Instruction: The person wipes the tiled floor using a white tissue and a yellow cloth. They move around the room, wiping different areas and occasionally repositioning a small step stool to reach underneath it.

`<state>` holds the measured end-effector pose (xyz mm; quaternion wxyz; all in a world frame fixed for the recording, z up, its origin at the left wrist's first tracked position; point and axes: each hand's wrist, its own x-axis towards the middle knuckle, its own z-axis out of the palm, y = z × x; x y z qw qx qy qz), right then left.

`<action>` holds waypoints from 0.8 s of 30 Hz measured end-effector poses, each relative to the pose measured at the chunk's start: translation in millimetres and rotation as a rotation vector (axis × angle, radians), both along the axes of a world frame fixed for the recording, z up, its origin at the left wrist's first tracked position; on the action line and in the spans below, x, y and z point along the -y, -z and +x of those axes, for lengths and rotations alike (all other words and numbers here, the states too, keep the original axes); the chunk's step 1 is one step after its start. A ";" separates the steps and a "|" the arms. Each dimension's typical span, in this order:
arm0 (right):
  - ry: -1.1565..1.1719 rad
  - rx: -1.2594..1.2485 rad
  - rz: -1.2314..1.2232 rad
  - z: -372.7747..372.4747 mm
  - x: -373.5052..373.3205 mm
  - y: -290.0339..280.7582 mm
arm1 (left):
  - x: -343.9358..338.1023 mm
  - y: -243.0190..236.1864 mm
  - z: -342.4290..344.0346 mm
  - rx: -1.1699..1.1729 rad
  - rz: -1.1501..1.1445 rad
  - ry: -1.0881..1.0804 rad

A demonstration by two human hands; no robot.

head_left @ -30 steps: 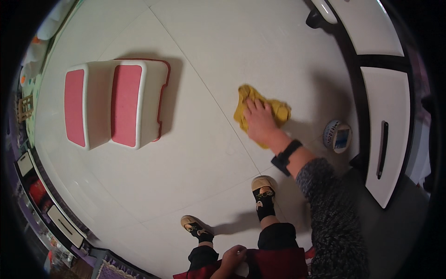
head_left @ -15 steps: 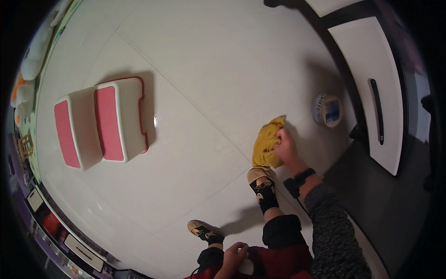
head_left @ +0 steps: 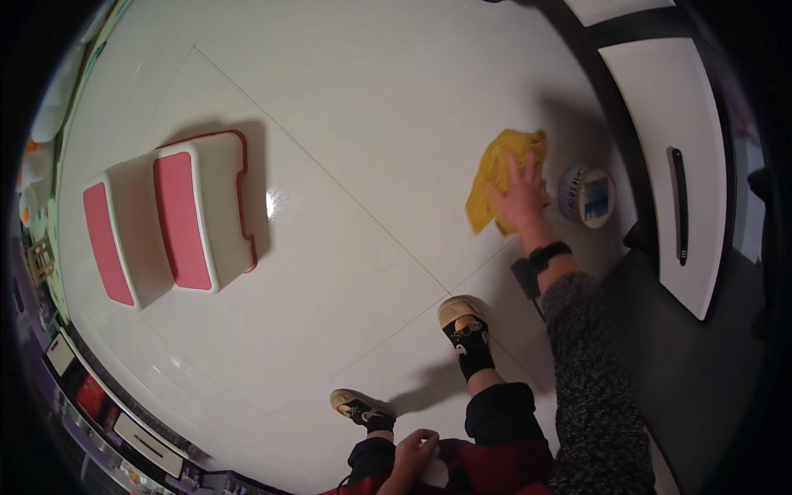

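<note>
My right hand (head_left: 521,191) is spread over a crumpled yellow cloth (head_left: 499,169), palm down, with its fingers stretched apart across it. The cloth appears to lie on the pale tiled floor (head_left: 355,124), a little left of a round tub (head_left: 587,195) with a blue patch on top. Down at the lower edge, my left hand (head_left: 412,459) rests close to my lap with its fingers curled. A whitish patch (head_left: 436,473) shows beside it; whether the hand grips anything is hidden.
A two-step stool (head_left: 177,219), white with pink treads, stands on the left. White drawer fronts (head_left: 656,157) with a black handle line the right side. My shoes (head_left: 462,312) are below the cloth. Shelves and drawers (head_left: 136,437) run along the lower left.
My right hand and the yellow cloth have moved forward and slightly right, away from my shoe. The fingers, bunched before, are now spread. My left hand has stayed in place.
</note>
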<state>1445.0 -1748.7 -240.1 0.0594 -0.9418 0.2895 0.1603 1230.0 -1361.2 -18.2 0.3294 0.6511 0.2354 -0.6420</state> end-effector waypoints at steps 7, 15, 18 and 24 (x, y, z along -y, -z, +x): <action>0.076 0.367 0.036 118.6 42.9 35.6 | -3.1 -3.4 -1.5 -0.034 -0.015 -0.060; -0.638 0.290 0.232 187.0 -104.5 14.1 | 0.2 -8.7 -4.9 0.035 -0.054 -0.123; -0.791 0.302 0.309 132.0 -163.5 1.5 | 1.6 -13.4 -4.3 0.039 -0.047 -0.062; -0.964 0.118 0.560 -23.1 -223.3 -24.4 | -11.3 -24.9 -8.8 0.125 -0.153 -0.091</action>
